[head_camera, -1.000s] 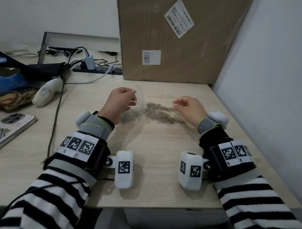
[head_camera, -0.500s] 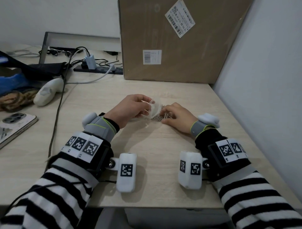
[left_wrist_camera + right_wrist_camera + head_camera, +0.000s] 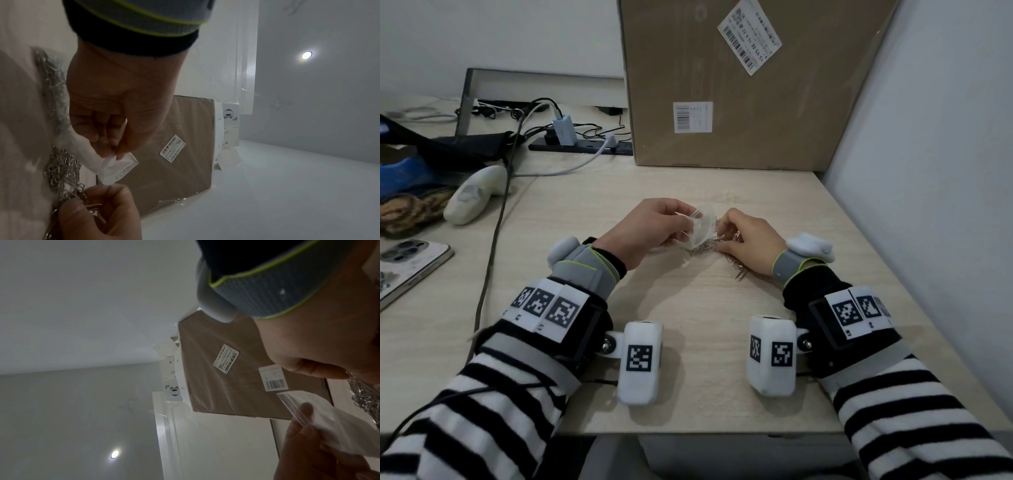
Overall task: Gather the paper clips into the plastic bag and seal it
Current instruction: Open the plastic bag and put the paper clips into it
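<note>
A small clear plastic bag (image 3: 702,226) hangs in the pinch of my left hand (image 3: 654,229), thumb and fingers on its top edge, mouth turned toward the right. The left wrist view shows the bag (image 3: 115,168) with some clips inside it and the pinching left hand (image 3: 115,113). A pile of silver paper clips (image 3: 709,245) lies on the desk between both hands. My right hand (image 3: 746,236) curls over the pile and grips a bunch of clips right at the bag's mouth. In the right wrist view, the bag (image 3: 320,417) and clips (image 3: 363,395) sit at the right edge.
A large cardboard box (image 3: 750,85) stands behind the hands against the right wall (image 3: 928,171). On the left lie a white handheld device (image 3: 474,195), a phone (image 3: 410,260), a cable (image 3: 493,240) and a power strip (image 3: 582,145). Bare desk (image 3: 705,301) lies before the hands.
My left hand has carried the bag rightward to the clip pile. My right hand has dropped onto the pile and closed on clips, drawing them toward the bag's mouth.
</note>
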The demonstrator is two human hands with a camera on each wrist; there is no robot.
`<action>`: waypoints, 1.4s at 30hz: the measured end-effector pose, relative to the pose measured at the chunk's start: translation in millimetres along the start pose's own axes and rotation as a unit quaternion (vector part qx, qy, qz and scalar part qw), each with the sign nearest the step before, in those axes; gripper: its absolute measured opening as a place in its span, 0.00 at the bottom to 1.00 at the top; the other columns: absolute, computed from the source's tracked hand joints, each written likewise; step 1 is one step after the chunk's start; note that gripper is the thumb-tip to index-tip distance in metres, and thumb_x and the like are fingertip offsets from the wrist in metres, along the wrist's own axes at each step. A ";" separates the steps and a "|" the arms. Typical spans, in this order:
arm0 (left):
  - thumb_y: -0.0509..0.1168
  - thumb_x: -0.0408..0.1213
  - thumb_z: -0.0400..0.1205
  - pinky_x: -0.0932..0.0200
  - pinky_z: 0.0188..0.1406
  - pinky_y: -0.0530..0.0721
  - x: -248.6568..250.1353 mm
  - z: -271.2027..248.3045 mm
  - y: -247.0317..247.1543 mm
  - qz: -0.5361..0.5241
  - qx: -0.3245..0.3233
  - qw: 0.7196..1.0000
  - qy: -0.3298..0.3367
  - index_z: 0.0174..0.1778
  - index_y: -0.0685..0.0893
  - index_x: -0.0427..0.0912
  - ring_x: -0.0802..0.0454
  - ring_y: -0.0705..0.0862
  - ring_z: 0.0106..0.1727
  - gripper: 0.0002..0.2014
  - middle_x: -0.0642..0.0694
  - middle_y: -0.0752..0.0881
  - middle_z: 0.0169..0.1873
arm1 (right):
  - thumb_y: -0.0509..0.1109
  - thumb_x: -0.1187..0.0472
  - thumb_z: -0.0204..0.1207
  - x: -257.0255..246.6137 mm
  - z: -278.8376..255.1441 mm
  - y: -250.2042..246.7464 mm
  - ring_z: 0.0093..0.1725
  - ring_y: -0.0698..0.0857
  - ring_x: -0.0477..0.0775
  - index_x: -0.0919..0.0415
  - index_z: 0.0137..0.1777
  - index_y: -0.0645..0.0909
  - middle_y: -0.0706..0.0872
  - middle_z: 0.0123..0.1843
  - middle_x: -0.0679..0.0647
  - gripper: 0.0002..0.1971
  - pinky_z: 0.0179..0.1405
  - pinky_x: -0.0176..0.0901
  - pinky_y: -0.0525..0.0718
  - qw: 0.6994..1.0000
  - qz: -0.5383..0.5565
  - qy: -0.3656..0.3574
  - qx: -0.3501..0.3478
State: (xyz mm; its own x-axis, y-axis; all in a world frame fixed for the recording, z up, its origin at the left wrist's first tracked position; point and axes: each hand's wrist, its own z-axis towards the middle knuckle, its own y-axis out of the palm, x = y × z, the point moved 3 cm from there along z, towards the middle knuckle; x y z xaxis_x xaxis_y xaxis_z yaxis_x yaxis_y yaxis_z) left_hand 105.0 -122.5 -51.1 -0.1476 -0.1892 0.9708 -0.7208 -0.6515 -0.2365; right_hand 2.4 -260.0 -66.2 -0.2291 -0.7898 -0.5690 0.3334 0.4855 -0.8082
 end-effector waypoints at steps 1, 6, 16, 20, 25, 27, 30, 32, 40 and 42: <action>0.64 0.25 0.78 0.64 0.34 0.76 0.2 0.0 0.3 0.000 0.001 1.000 0.001 0.54 0.86 0.35 0.61 0.81 0.26 0.11 0.46 0.83 0.32 | 0.74 0.61 0.72 0.5 0.4 -0.9 0.35 0.74 0.44 0.56 0.47 0.76 0.80 0.44 0.50 0.09 0.33 0.34 0.69 1.000 0.013 0.004 0.011; 0.64 0.25 0.78 0.65 0.32 0.75 1.5 -1.3 1.6 0.000 0.001 1.000 0.007 0.48 0.86 0.39 0.62 0.80 0.25 0.09 0.44 0.82 0.32 | 0.75 0.65 0.69 3.7 3.2 -4.9 0.39 0.78 0.47 0.53 0.41 0.79 0.82 0.41 0.49 0.09 0.31 0.23 0.71 0.995 0.055 0.032 0.072; 0.63 0.24 0.79 0.71 0.23 0.74 3.9 -2.3 4.0 -0.023 0.030 0.999 0.012 0.53 0.84 0.35 0.64 0.79 0.21 0.09 0.45 0.80 0.28 | 0.74 0.72 0.69 4.1 1.7 -19.1 0.29 0.81 0.53 0.54 0.35 0.78 0.80 0.33 0.51 0.12 0.39 0.52 0.87 0.934 0.294 0.076 0.188; 0.64 0.25 0.79 0.71 0.26 0.76 4.5 -2.2 7.5 -0.040 0.036 0.998 0.015 0.53 0.84 0.36 0.63 0.80 0.23 0.09 0.45 0.81 0.29 | 0.73 0.72 0.71 -8.3 -2.0 -26.1 0.27 0.82 0.46 0.56 0.38 0.78 0.81 0.33 0.50 0.10 0.34 0.39 0.86 0.915 0.354 0.053 0.186; 0.66 0.27 0.79 0.72 0.29 0.79 4.3 -3.9 12.8 -0.044 0.025 0.999 0.016 0.56 0.84 0.35 0.64 0.84 0.26 0.10 0.46 0.84 0.32 | 0.74 0.72 0.70 -18.0 -4.0 -22.7 0.26 0.83 0.46 0.59 0.39 0.80 0.81 0.33 0.52 0.08 0.33 0.39 0.87 0.939 0.316 0.045 0.130; 0.66 0.27 0.79 0.71 0.30 0.81 4.9 -5.6 16.0 -0.043 0.014 0.999 0.019 0.57 0.83 0.35 0.63 0.85 0.28 0.11 0.45 0.85 0.33 | 0.75 0.72 0.68 -16.7 -4.1 -21.2 0.28 0.83 0.52 0.59 0.38 0.81 0.82 0.32 0.54 0.08 0.35 0.45 0.88 0.949 0.283 0.058 0.127; 0.66 0.27 0.80 0.70 0.33 0.82 7.6 -8.7 21.7 -0.047 -0.003 0.998 0.029 0.57 0.83 0.33 0.63 0.85 0.29 0.10 0.44 0.85 0.34 | 0.77 0.70 0.66 -14.3 -3.7 -20.8 0.27 0.84 0.53 0.58 0.36 0.82 0.83 0.29 0.54 0.08 0.38 0.51 0.89 0.962 0.231 0.069 0.126; 0.66 0.27 0.80 0.67 0.35 0.82 8.7 -10.1 24.5 -0.051 -0.013 0.998 0.031 0.58 0.82 0.31 0.61 0.85 0.29 0.11 0.43 0.85 0.34 | 0.77 0.69 0.65 -15.1 -4.0 -21.1 0.28 0.85 0.53 0.59 0.36 0.84 0.84 0.28 0.53 0.06 0.39 0.52 0.89 0.970 0.202 0.063 0.123; 0.65 0.24 0.80 0.69 0.30 0.84 6.3 -11.1 28.9 -0.089 -0.032 0.995 0.011 0.62 0.79 0.26 0.60 0.85 0.27 0.15 0.38 0.85 0.36 | 0.78 0.61 0.66 -13.3 -1.7 -21.1 0.41 0.91 0.56 0.55 0.37 0.86 0.91 0.37 0.59 0.03 0.50 0.52 0.89 0.959 0.237 0.059 0.148; 0.65 0.24 0.79 0.68 0.33 0.86 5.3 -9.1 27.3 -0.111 -0.023 0.994 0.007 0.62 0.78 0.26 0.59 0.86 0.28 0.15 0.38 0.85 0.40 | 0.74 0.61 0.71 -15.8 -1.5 -18.4 0.45 0.91 0.57 0.58 0.42 0.87 0.91 0.42 0.60 0.02 0.53 0.52 0.88 0.952 0.268 0.059 0.132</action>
State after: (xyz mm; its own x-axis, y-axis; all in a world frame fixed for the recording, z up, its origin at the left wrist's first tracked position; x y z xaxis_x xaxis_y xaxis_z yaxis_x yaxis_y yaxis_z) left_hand 78.4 -134.6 -52.1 0.0088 -0.0349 0.9994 -0.7666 -0.6419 -0.0156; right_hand -1.5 -255.9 -42.6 -0.0572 -0.4000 -0.9147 0.6467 0.6832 -0.3392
